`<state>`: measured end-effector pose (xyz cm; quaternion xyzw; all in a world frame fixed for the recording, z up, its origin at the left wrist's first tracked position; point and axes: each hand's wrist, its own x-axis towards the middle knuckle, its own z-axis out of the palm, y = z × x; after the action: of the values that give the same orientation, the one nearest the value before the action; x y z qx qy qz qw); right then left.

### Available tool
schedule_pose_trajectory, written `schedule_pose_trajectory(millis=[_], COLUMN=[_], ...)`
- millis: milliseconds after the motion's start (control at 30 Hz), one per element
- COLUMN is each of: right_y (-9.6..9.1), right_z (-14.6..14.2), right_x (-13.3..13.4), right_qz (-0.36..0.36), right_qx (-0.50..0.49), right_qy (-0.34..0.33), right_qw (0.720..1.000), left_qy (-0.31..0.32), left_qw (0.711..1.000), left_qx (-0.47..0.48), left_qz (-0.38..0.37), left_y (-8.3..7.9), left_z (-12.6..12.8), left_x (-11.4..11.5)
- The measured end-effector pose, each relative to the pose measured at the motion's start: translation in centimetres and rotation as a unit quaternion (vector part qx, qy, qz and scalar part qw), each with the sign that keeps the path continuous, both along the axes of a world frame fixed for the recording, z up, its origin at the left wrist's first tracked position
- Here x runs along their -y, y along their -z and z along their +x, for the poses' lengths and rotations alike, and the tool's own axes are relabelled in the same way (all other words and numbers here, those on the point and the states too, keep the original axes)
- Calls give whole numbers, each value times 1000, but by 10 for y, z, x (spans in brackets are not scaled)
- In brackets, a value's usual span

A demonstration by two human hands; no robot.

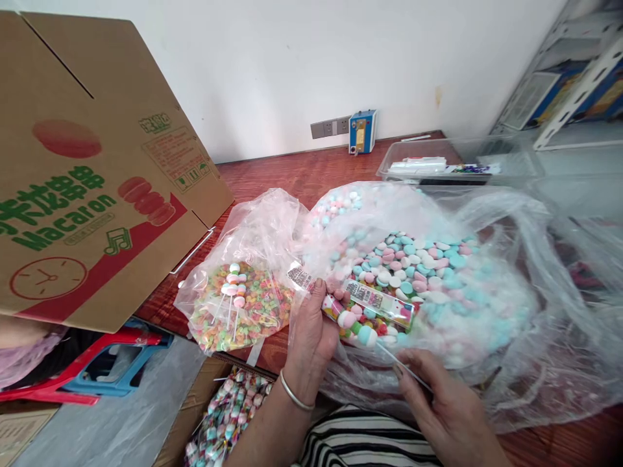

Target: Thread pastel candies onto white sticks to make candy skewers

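My left hand [311,337], with a bangle on its wrist, is closed on clear printed candy wrappers [384,305] with code labels. Pinched in my right hand [438,395] is the white stick of a candy skewer [368,336]. Its pink, green and blue candies lie along the lower edge of the wrappers; whether any are inside them, I cannot tell. Beneath and behind the hands spreads a large clear bag of pink, white and blue candies [409,259]. To the left, several finished-looking skewers [235,285] rest on a bag of small coloured rings [263,298].
A big cardboard carton [97,168] stands at the left. Below the table edge, an open box holds several wrapped candy skewers [228,415]. A clear plastic tray [516,162], a blue device [362,131] and wall sockets [329,127] are at the back. Red and blue stools [107,363] stand lower left.
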<state>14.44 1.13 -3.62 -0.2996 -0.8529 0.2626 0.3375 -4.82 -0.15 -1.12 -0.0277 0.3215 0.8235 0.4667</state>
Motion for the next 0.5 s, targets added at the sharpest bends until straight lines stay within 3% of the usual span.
schedule_pose_trajectory(millis=[133,200,233,300,333,400,433,467,500], right_y=[8,9,8,6,5,3,3,3,3], right_z=[-2,-3,-4,-8,-11,-17,-20,-22,-23], right_x=[2,2,2,4,4,6,6,7,6], right_qz=[148,117,53,-169,-304,-533,-605,-642,-646], right_qx=[-10,-23,-29,-46,-59,-91,-109,-124,-136], right_qy=[18,16,9,-12,-25,-47,-57,-64,-68], right_qw=[989,993,998,984,951,840,787,754,748], left_qy=[25,34,35,31,31,40,46,50,52], left_qw=[999,998,998,998,998,997,996,996,996], left_qx=[43,44,45,49,51,51,50,48,46], left_qz=[17,13,12,15,23,42,50,52,49], left_y=[-4,-5,-5,-2,0,4,6,7,9], left_z=[8,11,13,14,14,14,14,14,14], left_x=[-5,-6,-7,-8,-8,-9,-9,-9,-9])
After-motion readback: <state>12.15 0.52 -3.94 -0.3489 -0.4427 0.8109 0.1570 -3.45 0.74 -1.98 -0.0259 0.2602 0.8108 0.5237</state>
